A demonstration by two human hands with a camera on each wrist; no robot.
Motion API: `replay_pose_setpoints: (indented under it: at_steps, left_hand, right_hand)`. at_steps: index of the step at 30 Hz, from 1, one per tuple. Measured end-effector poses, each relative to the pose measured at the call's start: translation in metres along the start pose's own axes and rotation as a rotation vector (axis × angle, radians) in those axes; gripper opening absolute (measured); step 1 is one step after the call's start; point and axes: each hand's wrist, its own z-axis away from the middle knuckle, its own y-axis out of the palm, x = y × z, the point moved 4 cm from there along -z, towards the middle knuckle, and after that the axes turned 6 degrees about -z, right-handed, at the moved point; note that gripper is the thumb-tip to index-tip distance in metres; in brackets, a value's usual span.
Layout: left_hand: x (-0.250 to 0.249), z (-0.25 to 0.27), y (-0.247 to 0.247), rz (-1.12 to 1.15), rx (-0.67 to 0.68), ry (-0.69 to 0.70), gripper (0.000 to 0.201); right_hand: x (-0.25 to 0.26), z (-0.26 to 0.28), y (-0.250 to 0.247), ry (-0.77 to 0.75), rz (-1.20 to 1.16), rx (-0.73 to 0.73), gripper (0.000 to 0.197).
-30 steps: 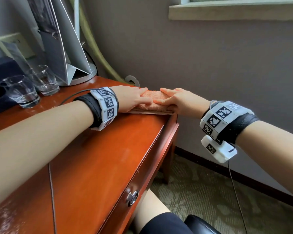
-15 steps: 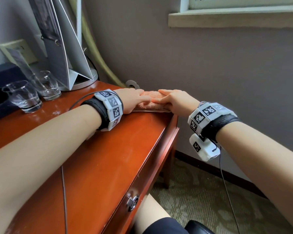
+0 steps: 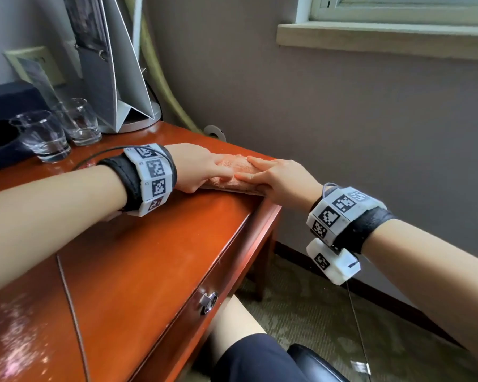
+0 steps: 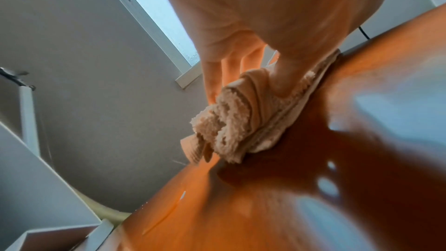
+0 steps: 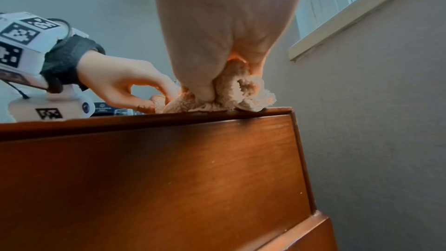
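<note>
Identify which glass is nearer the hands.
The glass beside the grey stand; the other glass stands further left, away from the towel.

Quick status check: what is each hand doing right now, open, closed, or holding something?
left hand: fingers and thumb grip one end of the rolled towel.
right hand: thumb and fingers pinch the towel's other end.

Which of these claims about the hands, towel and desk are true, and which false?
1. The left hand and right hand both hold the towel. True.
2. The towel lies spread flat. False: it is rolled up.
3. The towel lies at the far right corner of the desk. True.
4. One glass lies tipped over. False: both glasses stand upright.
</note>
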Motion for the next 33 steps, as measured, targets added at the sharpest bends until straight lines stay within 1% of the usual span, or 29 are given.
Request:
replay_pose_setpoints:
  at_steps: [3,7,11,15,17,20,23,26,31,33]
  left_hand:
    - [-0.003,0.006,0.0,-0.06,0.009,0.018,0.039]
    - [-0.004,0.007,-0.001,-0.098,0.036,0.022,0.039]
    - [-0.002,0.004,0.001,-0.083,0.048,0.024,0.038]
    - [0.003,-0.002,0.003,-0.082,0.059,0.034,0.032]
    - [0.009,-0.006,0.005,-0.093,0.074,0.044,0.035]
    - [0.021,-0.011,0.009,-0.08,0.101,0.021,0.042]
    - [0.031,-0.016,0.016,-0.043,0.115,0.009,0.047]
    - [0.041,-0.021,0.02,-0.001,0.111,-0.009,0.047]
    - [0.053,-0.031,0.026,0.042,0.132,-0.036,0.057]
    - [0.059,-0.037,0.029,0.063,0.138,-0.045,0.059]
  right_hand:
    - [0.007,0.004,0.0,-0.001,0.035,-0.015,0.041]
    - [0.005,0.003,0.002,0.012,0.006,-0.031,0.041]
    - [0.002,-0.001,0.006,0.022,-0.011,-0.01,0.046]
    - [0.001,-0.007,0.002,0.023,-0.001,0.033,0.05]
    - [0.001,-0.013,0.001,0.026,0.008,0.048,0.052]
    - [-0.001,-0.027,0.004,0.037,0.016,0.09,0.053]
    - [-0.004,-0.042,0.003,0.037,0.012,0.126,0.046]
    - [-0.007,-0.056,0.002,0.048,-0.004,0.147,0.041]
    - [-0.015,-0.074,0.007,0.066,-0.022,0.169,0.048]
    - [-0.017,-0.081,0.007,0.081,-0.042,0.172,0.047]
